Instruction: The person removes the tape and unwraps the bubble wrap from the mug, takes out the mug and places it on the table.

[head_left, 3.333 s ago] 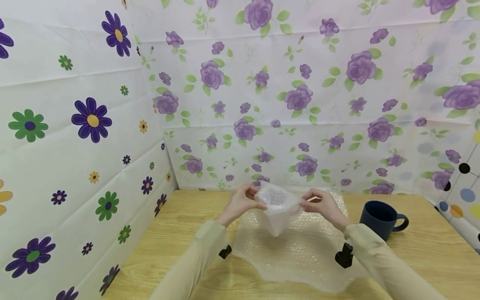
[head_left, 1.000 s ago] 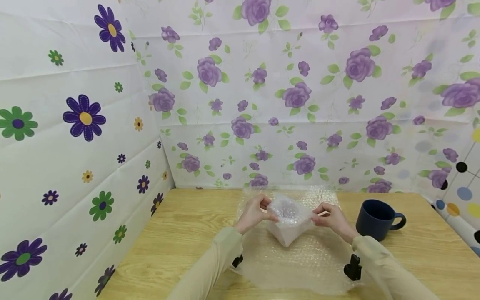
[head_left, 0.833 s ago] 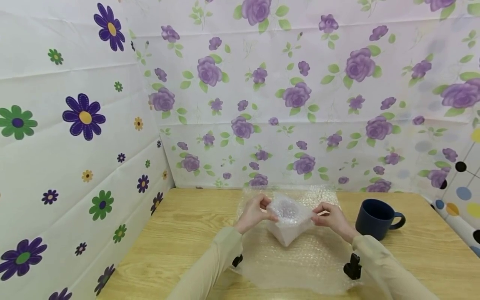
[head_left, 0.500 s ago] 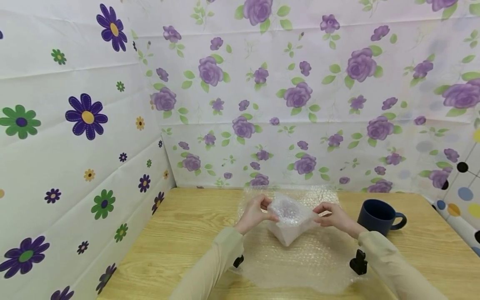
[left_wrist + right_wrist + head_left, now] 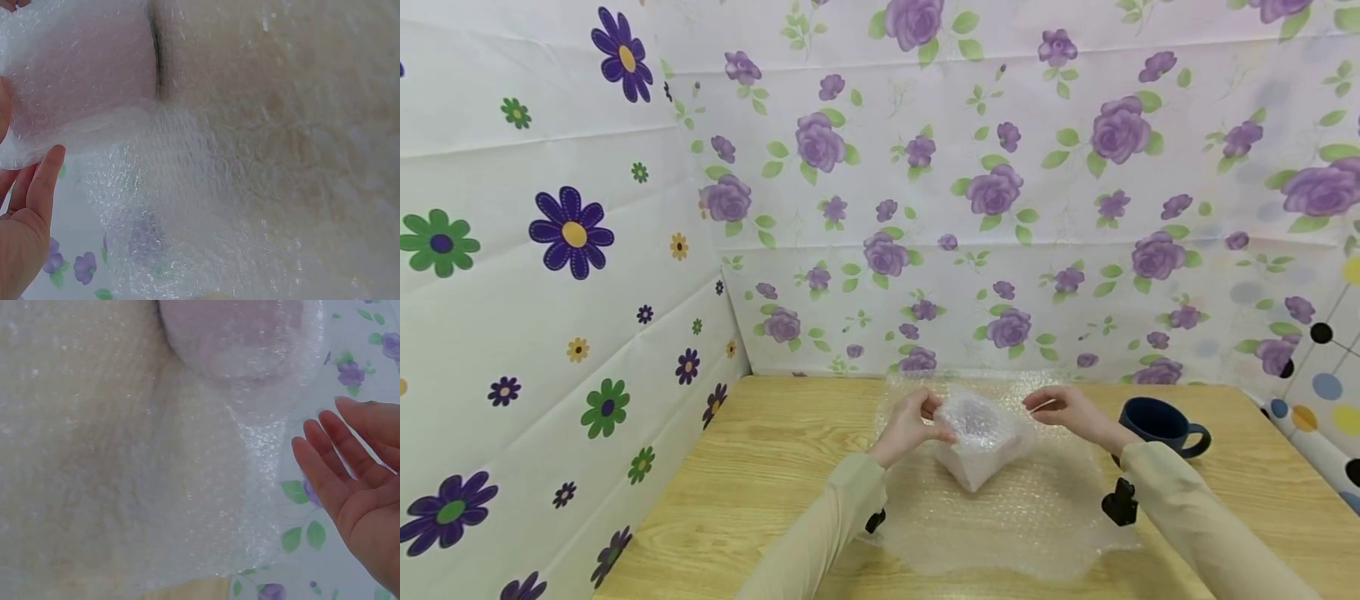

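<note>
A pinkish, rounded object wrapped in bubble wrap (image 5: pixel 976 442) sits above a flat bubble wrap sheet (image 5: pixel 1000 529), near the middle of the head view. My left hand (image 5: pixel 908 428) holds its left side between thumb and fingers; the left wrist view shows the fingers against the wrapped object (image 5: pixel 87 75). To the right, my right hand (image 5: pixel 1071 411) is apart from it, holding nothing. In the right wrist view the fingers of that hand (image 5: pixel 362 487) are fairly straight, beside the wrapped object's rounded end (image 5: pixel 244 344). Bubble wrap blurs what is inside.
A dark blue mug (image 5: pixel 1157 421) stands right of the sheet, partly hidden by my right wrist. The wooden table (image 5: pixel 760 467) meets a flowered cloth (image 5: pixel 917 208) at the back and another flowered cloth (image 5: pixel 512 333) at the left.
The wrapped object has come down and slightly right since the oldest frame. My right hand has let go of its right corner and moved up and right. My left hand keeps its hold.
</note>
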The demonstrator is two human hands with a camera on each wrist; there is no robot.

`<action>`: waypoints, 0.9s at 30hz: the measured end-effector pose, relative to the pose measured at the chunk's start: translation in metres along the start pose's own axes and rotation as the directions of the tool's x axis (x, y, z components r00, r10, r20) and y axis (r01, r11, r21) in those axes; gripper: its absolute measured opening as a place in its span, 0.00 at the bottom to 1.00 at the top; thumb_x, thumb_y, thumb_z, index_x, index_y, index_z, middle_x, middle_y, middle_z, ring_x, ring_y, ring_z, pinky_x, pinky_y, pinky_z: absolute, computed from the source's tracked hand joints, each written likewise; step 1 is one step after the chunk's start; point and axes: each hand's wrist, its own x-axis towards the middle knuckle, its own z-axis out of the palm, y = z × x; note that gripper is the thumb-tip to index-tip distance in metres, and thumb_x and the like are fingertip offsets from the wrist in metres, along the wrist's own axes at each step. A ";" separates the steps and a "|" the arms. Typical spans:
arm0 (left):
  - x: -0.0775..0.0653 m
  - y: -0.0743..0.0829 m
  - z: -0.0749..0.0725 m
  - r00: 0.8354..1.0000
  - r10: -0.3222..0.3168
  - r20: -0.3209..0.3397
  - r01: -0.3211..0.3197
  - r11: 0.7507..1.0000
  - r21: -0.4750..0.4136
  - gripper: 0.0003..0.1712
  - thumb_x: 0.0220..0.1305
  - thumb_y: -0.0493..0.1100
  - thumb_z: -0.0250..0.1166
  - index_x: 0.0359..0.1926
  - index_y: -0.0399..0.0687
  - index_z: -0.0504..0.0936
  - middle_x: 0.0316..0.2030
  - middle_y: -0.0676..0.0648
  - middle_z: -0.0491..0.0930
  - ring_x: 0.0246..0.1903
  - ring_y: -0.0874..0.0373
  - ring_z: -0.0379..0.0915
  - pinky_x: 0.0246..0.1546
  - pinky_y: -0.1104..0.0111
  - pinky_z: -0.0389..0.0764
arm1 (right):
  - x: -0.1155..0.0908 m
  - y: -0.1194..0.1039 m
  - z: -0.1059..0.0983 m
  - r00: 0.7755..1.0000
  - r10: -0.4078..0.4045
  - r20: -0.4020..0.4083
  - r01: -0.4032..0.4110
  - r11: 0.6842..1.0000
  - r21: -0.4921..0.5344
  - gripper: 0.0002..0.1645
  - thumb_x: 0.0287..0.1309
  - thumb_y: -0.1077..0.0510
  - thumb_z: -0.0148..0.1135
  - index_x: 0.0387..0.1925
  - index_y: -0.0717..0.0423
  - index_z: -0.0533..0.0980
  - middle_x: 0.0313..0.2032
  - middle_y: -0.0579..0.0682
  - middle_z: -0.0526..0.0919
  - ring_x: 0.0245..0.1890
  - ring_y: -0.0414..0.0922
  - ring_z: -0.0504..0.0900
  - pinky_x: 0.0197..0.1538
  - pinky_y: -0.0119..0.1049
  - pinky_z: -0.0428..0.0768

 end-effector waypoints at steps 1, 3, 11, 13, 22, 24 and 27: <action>0.000 0.000 0.000 1.000 0.000 0.002 0.000 1.000 -0.004 0.27 0.35 0.39 0.77 0.38 0.40 0.74 0.32 0.52 0.73 0.33 0.57 0.72 0.32 0.72 0.74 | 0.001 -0.002 0.000 1.000 0.003 0.000 -0.003 1.000 -0.008 0.15 0.58 0.65 0.57 0.45 0.72 0.72 0.43 0.66 0.75 0.40 0.54 0.77 0.41 0.38 0.76; 0.000 0.000 -0.001 1.000 -0.003 0.007 0.003 1.000 -0.011 0.27 0.35 0.39 0.77 0.38 0.40 0.73 0.31 0.52 0.73 0.33 0.57 0.72 0.32 0.72 0.74 | 0.004 -0.007 0.000 1.000 0.002 0.010 -0.002 0.999 -0.036 0.17 0.58 0.61 0.58 0.47 0.69 0.73 0.45 0.63 0.75 0.42 0.52 0.76 0.42 0.38 0.76; -0.002 0.001 -0.002 1.000 0.000 0.010 0.000 1.000 -0.013 0.27 0.36 0.38 0.77 0.38 0.39 0.73 0.31 0.50 0.73 0.33 0.55 0.72 0.32 0.71 0.74 | 0.018 -0.025 0.014 0.994 0.008 0.105 -0.001 0.998 -0.067 0.34 0.51 0.53 0.66 0.57 0.62 0.67 0.55 0.62 0.69 0.52 0.60 0.68 0.50 0.49 0.70; -0.001 0.000 -0.002 1.000 0.007 0.006 -0.007 1.000 -0.013 0.26 0.36 0.38 0.77 0.37 0.39 0.73 0.31 0.50 0.73 0.33 0.55 0.72 0.32 0.71 0.74 | 0.020 -0.027 0.018 0.992 -0.007 0.123 0.014 0.998 -0.062 0.36 0.50 0.55 0.67 0.58 0.65 0.65 0.55 0.63 0.67 0.53 0.62 0.66 0.53 0.53 0.66; 0.002 -0.002 0.001 1.000 0.019 0.007 -0.019 1.000 0.010 0.26 0.35 0.38 0.77 0.36 0.40 0.73 0.31 0.52 0.72 0.32 0.58 0.72 0.32 0.72 0.74 | 0.028 -0.025 0.027 0.992 -0.018 0.129 0.032 0.994 -0.105 0.39 0.47 0.54 0.69 0.59 0.65 0.64 0.56 0.60 0.67 0.54 0.58 0.66 0.54 0.52 0.64; 0.002 -0.002 0.001 1.000 0.018 0.007 -0.018 1.000 0.007 0.26 0.35 0.38 0.77 0.36 0.40 0.72 0.30 0.51 0.72 0.32 0.57 0.72 0.33 0.72 0.74 | 0.029 -0.025 0.029 0.990 -0.015 0.139 0.031 0.993 -0.111 0.41 0.46 0.53 0.69 0.59 0.65 0.64 0.57 0.60 0.67 0.54 0.57 0.65 0.55 0.52 0.64; 0.001 -0.001 0.001 1.000 0.019 0.008 -0.019 1.000 0.008 0.26 0.35 0.38 0.77 0.36 0.39 0.72 0.30 0.51 0.72 0.32 0.57 0.73 0.33 0.72 0.74 | 0.030 -0.025 0.031 0.989 -0.022 0.147 0.040 0.992 -0.119 0.43 0.45 0.52 0.70 0.60 0.67 0.63 0.57 0.61 0.66 0.54 0.58 0.65 0.55 0.53 0.63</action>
